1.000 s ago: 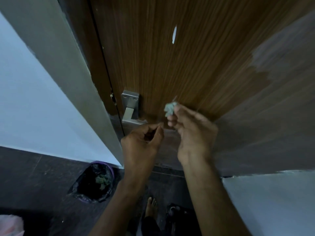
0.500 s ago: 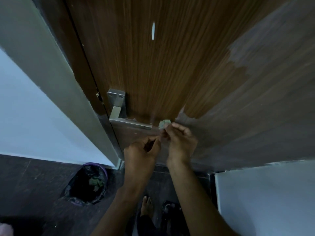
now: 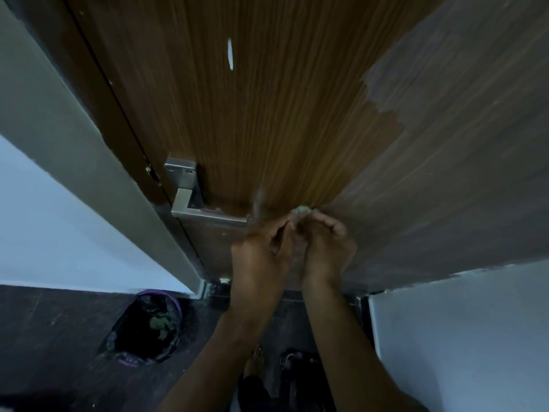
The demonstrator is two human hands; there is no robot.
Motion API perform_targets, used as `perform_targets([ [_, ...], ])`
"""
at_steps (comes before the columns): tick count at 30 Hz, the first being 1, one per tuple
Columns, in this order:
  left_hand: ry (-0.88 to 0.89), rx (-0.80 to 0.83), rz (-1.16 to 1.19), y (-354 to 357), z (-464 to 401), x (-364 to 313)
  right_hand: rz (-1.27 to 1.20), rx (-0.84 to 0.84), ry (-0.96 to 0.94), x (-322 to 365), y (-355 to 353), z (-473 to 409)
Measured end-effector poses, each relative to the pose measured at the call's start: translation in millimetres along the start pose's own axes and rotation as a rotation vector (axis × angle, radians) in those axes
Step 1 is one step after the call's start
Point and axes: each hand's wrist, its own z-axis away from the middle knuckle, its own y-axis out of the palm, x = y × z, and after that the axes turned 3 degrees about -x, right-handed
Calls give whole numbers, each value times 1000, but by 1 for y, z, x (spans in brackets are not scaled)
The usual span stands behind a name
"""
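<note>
Seemingly peeling film point(image 3: 445, 173) off the door point(image 3: 267, 114). Right hand point(image 3: 326, 248) fingers pinch a wad point(image 3: 301, 210); left hand point(image 3: 261, 257), cannot tell. Next: pinch the edge firmly.

Wood-grain door point(image 3: 267, 114), part dulled grey; steel lever handle point(image 3: 190, 203) just left of left hand point(image 3: 261, 257); lined bin point(image 3: 148, 328) on dark floor point(image 3: 44, 337) below-left; pale walls point(image 3: 44, 218)

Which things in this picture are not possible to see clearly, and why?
1. Head view: the small pale wad is mostly covered by the fingers of the right hand, so its material is unclear.
2. Head view: whether the left hand also pinches it is hidden by its own fingers.
3. Head view: a streak above the left hand is motion-blurred.
4. Head view: contents of the black-lined bin are too dark.
</note>
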Motion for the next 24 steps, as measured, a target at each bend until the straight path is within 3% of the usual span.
perform_targets([
  [4, -16, 47, -43, 2, 6, 15, -67, 38, -332, 24, -2, -10],
  [6, -98, 68, -42, 3, 14, 25, -65, 42, -313, 18, -4, -14],
  [11, -245, 84, -7, -2, 25, 36, 25, -16, -20, -21, -12, -16],
  [17, -534, -38, 64, -22, 20, 55, -55, -6, -378, -6, -8, -16],
  [20, -718, -155, 220, -34, 13, 64, -102, -14, -253, -27, -2, -14],
  [24, -779, -231, 288, -52, 8, 76, -111, 17, 38, -72, 17, 7],
])
